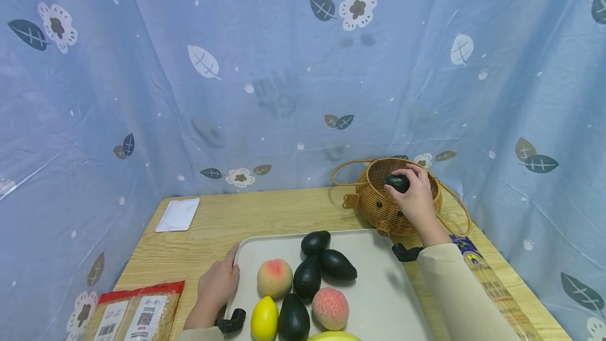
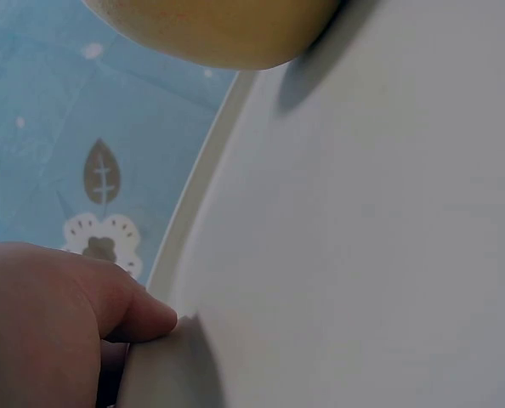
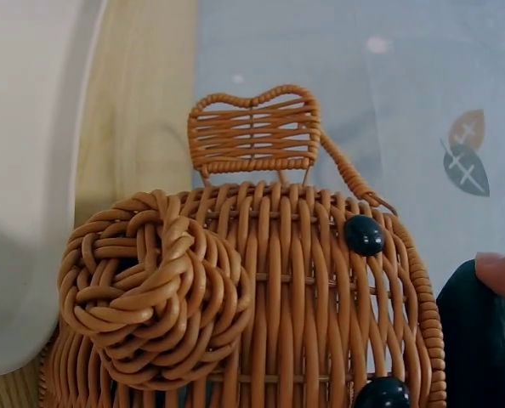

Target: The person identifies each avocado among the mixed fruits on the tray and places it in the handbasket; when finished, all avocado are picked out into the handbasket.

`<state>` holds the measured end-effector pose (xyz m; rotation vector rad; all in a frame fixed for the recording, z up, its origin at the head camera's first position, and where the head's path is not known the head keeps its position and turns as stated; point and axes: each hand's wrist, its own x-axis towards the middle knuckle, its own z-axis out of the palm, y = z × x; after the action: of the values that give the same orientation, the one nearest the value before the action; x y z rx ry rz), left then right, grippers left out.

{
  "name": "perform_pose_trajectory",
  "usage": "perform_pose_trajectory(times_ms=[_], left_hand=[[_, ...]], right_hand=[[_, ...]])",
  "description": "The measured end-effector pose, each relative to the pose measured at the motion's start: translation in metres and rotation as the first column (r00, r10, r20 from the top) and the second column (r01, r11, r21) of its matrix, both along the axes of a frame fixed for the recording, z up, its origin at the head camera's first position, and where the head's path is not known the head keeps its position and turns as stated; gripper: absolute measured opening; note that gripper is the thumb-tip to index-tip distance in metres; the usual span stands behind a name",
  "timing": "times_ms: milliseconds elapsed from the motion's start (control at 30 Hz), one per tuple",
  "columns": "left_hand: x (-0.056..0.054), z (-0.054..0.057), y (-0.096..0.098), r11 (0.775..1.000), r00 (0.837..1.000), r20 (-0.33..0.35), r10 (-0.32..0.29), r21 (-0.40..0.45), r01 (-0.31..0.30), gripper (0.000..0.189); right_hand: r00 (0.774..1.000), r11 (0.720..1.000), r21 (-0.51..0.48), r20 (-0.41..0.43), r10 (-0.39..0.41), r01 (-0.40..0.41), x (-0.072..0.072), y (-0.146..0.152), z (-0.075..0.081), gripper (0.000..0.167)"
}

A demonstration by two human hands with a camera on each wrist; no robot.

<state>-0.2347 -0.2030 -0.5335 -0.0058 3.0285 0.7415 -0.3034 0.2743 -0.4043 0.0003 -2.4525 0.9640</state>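
Note:
At the mouth of a pig-shaped wicker basket [image 1: 366, 201], my right hand [image 1: 416, 201] pinches a dark green avocado [image 1: 397, 183]. The right wrist view shows this avocado [image 3: 478, 340] just beyond the basket's rim, with a fingertip on it. My left hand [image 1: 220, 280] holds the left edge of a white tray [image 1: 379, 288], its thumb over the rim in the left wrist view. On the tray lie several avocados [image 1: 338, 265], two peaches [image 1: 274, 278], a lemon [image 1: 264, 319] and a yellow fruit [image 1: 333, 336] cut off by the frame.
The basket's woven handles [image 1: 347, 168] fold out to both sides. A red-topped food packet [image 1: 142, 312] lies at the front left, a white pouch [image 1: 178, 214] at the back left. A long packet [image 1: 492, 283] lies along the right side. Blue curtains [image 1: 284, 67] surround the table.

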Motion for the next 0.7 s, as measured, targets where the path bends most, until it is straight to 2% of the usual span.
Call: perform_pose_trajectory(times_ms=[167,267,533,700], left_hand=[[0.0,0.0,0.0,1.0,1.0,0.001,-0.006,-0.008,0.006,0.057],[0.0,0.001,0.0,1.0,1.0,0.012,-0.004,-0.012,0.004,0.057],[0.0,0.002,0.001,1.0,1.0,0.013,0.004,-0.007,-0.004,0.058],[0.001,0.001,0.002,1.0,1.0,0.016,0.004,-0.007,-0.004,0.058]], right_hand=[[0.999,1.0,0.016,-0.039,-0.005,0.006,0.0,-0.003,-0.003,0.031],[0.997,0.999,0.043,-0.068,0.024,-0.021,0.002,-0.01,-0.002,0.031],[0.976,0.981,0.055,-0.105,0.19,-0.185,0.017,-0.05,0.001,0.035],[0.946,0.949,0.088,-0.101,0.309,-0.301,0.031,-0.08,-0.005,0.037]])
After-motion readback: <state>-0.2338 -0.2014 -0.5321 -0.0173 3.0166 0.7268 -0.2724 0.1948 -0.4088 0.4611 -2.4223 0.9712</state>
